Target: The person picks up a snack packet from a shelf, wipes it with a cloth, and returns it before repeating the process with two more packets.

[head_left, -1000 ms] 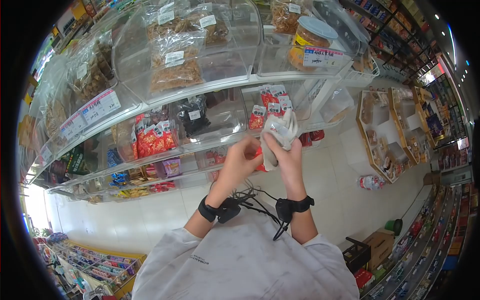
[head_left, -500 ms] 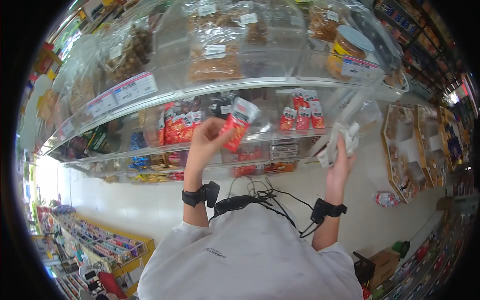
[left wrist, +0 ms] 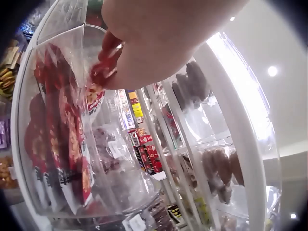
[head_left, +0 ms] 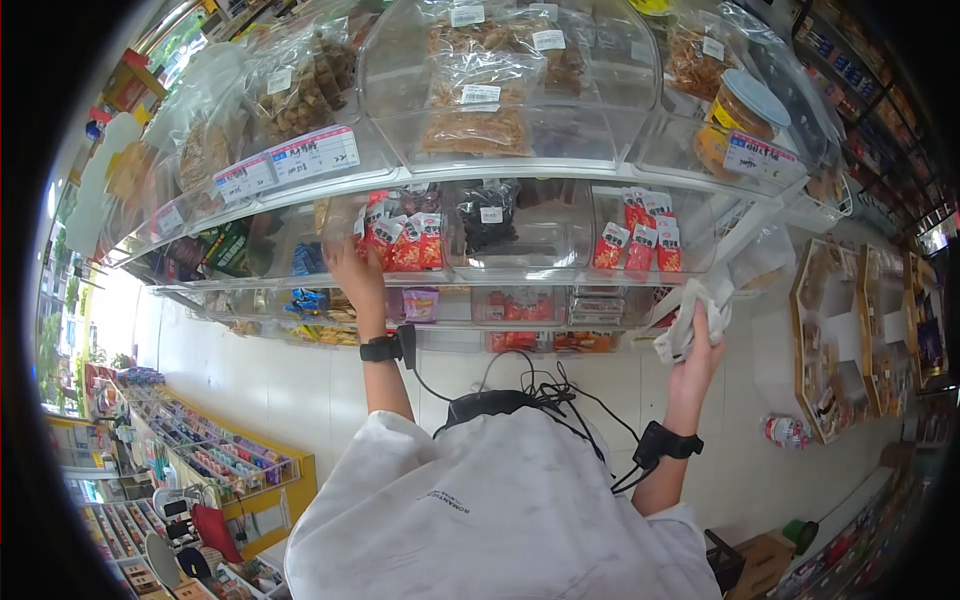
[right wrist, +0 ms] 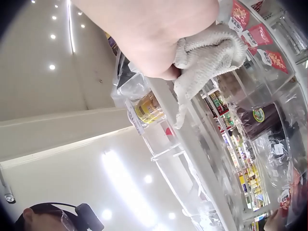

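At the left end of the middle shelf, my left hand [head_left: 357, 275] reaches into a clear bin of red snack packets [head_left: 415, 245]. In the left wrist view its curled fingers [left wrist: 111, 45] pinch a red snack packet [left wrist: 95, 98], partly hidden behind the clear bin wall. More packets [left wrist: 60, 134] stand upright in a row beside it. On the right, my right hand [head_left: 695, 365] grips a crumpled white cloth [head_left: 690, 315] just in front of the shelf edge. The right wrist view shows the cloth's ribbed weave [right wrist: 211, 53] hanging from the hand.
Beside the left bin is one with a dark bag [head_left: 488, 215]; farther right, more red packets [head_left: 640, 235] fill another. Bagged dried food [head_left: 478, 120] and a blue-lidded jar [head_left: 745, 110] sit in the upper bins. Black cables [head_left: 530, 385] hang between the wrists.
My left hand first parted from the cloth with a red packet, then carried it left into the bin. My right hand moved right with the cloth.
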Motion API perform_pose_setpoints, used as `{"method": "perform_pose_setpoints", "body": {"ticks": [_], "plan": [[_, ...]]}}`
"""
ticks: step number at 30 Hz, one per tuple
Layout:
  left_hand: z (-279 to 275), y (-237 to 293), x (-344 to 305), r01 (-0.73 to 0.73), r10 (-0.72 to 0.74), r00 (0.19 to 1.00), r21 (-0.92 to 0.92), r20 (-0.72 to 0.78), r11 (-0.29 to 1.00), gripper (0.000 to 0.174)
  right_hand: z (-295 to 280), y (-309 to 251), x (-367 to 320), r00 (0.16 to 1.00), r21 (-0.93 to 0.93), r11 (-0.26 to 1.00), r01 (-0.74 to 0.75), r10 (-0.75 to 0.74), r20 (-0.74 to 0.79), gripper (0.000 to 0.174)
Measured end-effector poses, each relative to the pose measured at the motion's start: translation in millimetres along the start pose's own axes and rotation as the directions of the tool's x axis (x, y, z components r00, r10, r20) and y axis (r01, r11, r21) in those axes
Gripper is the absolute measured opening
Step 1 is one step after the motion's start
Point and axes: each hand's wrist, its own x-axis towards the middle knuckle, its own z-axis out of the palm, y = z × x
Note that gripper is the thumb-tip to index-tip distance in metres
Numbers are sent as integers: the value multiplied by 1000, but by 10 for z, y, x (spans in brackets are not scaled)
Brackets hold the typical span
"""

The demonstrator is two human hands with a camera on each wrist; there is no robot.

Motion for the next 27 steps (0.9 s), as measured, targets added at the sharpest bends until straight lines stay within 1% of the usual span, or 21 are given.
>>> {"method": "perform_pose_setpoints", "body": {"ticks": [1, 2, 3, 4, 5, 6, 7, 8, 10, 12, 13, 15, 18, 21, 24, 26, 27], "plan": [[26, 21, -33, -19, 23, 994, 46, -102, 999, 23, -19, -17, 7, 1000, 1, 1000, 9, -9, 6, 36], [53, 43, -62, -34, 52, 978, 93, -202, 995, 22, -62, -22, 20, 1000, 4, 1000, -16, 16, 19, 38], [17, 133, -62, 2, -12, 990, -75, -139, 997, 22, -120, -28, 32, 999, 7, 999, -43, 43, 31, 40], [-69, 289, -43, 47, -64, 996, -237, -64, 970, 23, -153, -26, 38, 997, 9, 997, -70, 70, 41, 42], [-162, 463, -39, 105, -105, 994, -388, 21, 916, 23, -158, -16, 40, 998, 14, 998, -59, 59, 27, 40], [-284, 705, -32, 196, -130, 978, -503, 164, 842, 22, -160, -3, 48, 999, 16, 999, -46, 46, 11, 38], [-419, 1012, -17, 299, -131, 942, -595, 308, 747, 21, -171, 1, 61, 999, 17, 999, -31, 31, -8, 36], [-505, 1295, -30, 408, -105, 888, -659, 448, 632, 21, -193, 23, 79, 1000, 22, 999, -26, 26, 0, 35], [-521, 1785, -157, 385, 96, 857, -754, 506, 532, 22, -276, 81, 134, 1000, 29, 1000, -2, 2, -8, 35], [-634, 2372, -284, 372, 272, 806, -807, 526, 459, 22, -313, 67, 176, 1000, 39, 999, 11, -11, -10, 35], [-651, 2625, -364, 366, 354, 776, -830, 523, 422, 23, -324, 57, 194, 1000, 44, 999, 20, -20, -1, 35], [-490, 3026, -548, 297, 509, 721, -873, 470, 386, 25, -361, 3, 190, 1000, 43, 999, 4, -5, 23, 36], [62, 3445, -838, 325, 540, 658, -845, 525, 425, 23, -380, -98, 159, 1000, 57, 998, -22, 21, 10, 36], [717, 3667, -1006, 41, 482, 726, -730, 491, 682, 27, -507, -105, 193, 999, 53, 998, -35, 36, -16, 38], [1175, 3742, -1028, 18, 373, 570, -466, 732, 885, 38, -606, -153, 216, 997, 35, 999, -40, 42, -60, 39], [1455, 3714, -1149, 12, 313, 557, -383, 770, 923, 44, -683, -170, 260, 998, 44, 998, -36, 39, -58, 39], [1431, 3732, -1126, 7, 280, 551, -340, 786, 940, 48, -713, -175, 282, 998, 49, 998, -35, 38, -56, 39]]}}
